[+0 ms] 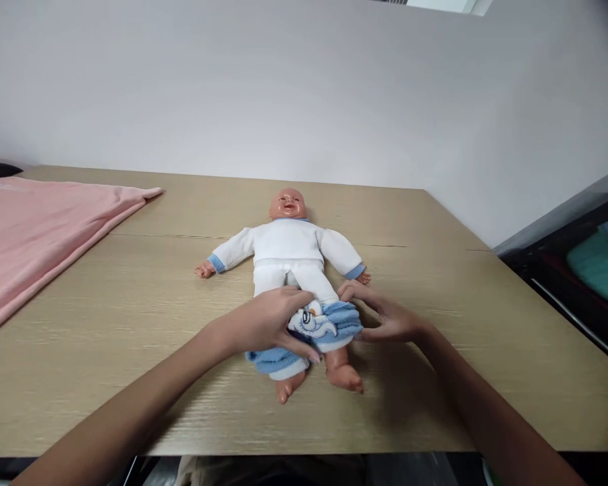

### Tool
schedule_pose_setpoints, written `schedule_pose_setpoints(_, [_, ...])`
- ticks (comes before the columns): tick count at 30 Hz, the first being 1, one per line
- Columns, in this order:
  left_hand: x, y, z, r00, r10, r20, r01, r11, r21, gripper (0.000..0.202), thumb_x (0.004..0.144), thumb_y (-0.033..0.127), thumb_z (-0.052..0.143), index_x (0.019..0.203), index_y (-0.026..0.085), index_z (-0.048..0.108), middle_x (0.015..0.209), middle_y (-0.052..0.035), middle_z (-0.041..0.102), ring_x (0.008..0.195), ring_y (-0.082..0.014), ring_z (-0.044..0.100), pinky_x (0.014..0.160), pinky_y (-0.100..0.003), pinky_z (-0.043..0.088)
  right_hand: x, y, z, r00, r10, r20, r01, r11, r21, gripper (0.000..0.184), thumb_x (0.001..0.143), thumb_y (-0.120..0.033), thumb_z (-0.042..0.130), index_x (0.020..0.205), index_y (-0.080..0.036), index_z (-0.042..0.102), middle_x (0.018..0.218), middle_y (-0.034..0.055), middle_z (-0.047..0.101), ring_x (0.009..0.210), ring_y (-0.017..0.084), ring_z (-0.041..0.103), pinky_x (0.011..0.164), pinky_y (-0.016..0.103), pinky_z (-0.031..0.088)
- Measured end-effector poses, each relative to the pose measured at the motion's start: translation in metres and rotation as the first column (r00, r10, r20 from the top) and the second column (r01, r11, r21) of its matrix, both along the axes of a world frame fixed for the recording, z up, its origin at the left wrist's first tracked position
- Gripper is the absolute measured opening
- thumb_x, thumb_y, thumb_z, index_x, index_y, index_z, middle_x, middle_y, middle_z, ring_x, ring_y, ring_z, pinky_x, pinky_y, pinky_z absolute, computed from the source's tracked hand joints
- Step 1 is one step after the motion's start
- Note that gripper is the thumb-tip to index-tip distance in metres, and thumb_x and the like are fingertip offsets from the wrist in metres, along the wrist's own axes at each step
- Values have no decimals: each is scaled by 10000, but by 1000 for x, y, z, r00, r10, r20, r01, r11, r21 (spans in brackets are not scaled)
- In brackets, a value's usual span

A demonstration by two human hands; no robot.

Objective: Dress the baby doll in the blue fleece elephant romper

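Note:
A baby doll (288, 253) in a white top and white pants lies on its back on the wooden table (435, 270), head toward the wall. Bunched blue-and-white pants (324, 324) with a cartoon print sit around its lower legs, bare feet sticking out below. My left hand (268, 322) grips the left side of the bunched blue garment with curled fingers. My right hand (384, 316) pinches the garment's right side, just below the doll's hand.
A pink blanket (35, 229) is spread over the table's left part. At the right stands a dark shelf (561, 277) with a teal folded cloth (602, 263). A pale wall rises behind the table.

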State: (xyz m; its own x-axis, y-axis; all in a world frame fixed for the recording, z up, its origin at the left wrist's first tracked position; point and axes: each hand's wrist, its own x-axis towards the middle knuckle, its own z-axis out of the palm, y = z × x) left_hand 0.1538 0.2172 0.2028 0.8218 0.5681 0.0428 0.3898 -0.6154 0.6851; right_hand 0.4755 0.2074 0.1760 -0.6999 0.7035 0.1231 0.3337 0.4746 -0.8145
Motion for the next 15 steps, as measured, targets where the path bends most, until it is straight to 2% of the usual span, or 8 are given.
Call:
schedule_pose_setpoints(2, [-13,-7,9,998,60,21,-59,997,-45,757,799,722,911,1304,222,649,1223,-101,696,1133,-322,654,958,-395,514,-4,-8,0,999,-5,-32,6,1000,24,395,976,-533,766,1192,-210,689,1175,79,650,1142,270,632,1049,412,515])
schedule_pose_setpoints(5, [-35,-24,19,979,196,49,-188,973,-135,697,891,598,894,1422,268,584,1404,-99,658,1277,-314,621,1083,-408,490,-15,-18,-1,993,-100,-62,107,985,133,294,1021,-487,741,1163,-232,702,1160,78,660,1134,275,626,1065,423,494])
schedule_pose_setpoints(8, [-53,-43,17,921,391,5,-382,904,-192,577,952,567,836,1363,256,578,1295,-62,668,1168,-280,633,1006,-389,503,-28,-20,-2,982,-159,-97,175,968,183,179,1066,-407,701,1067,-229,715,1086,74,690,1067,258,635,1015,399,497])
schedule_pose_setpoints(10, [-62,-52,10,882,471,-28,-462,849,-257,505,961,592,812,1256,239,603,1152,-27,669,1040,-251,628,913,-364,503,-35,-18,-3,968,-220,-122,234,965,122,217,1103,-418,648,1059,-218,721,1012,61,699,977,233,637,933,365,502])
schedule_pose_setpoints(12, [-67,-56,2,877,478,-53,-467,818,-337,458,967,620,790,1134,223,632,1043,-6,657,956,-232,612,845,-344,490,-41,-13,-5,944,-301,-135,305,952,12,270,1126,-456,610,1086,-212,719,946,36,687,881,204,612,843,329,487])
schedule_pose_setpoints(15, [-71,-53,-6,927,376,10,-340,850,-402,379,1012,586,743,1072,218,679,1049,-18,664,1004,-238,628,891,-346,506,-46,-2,-10,922,-347,-171,334,937,-102,321,1101,-532,634,1104,-219,706,912,11,653,826,185,569,759,301,454])
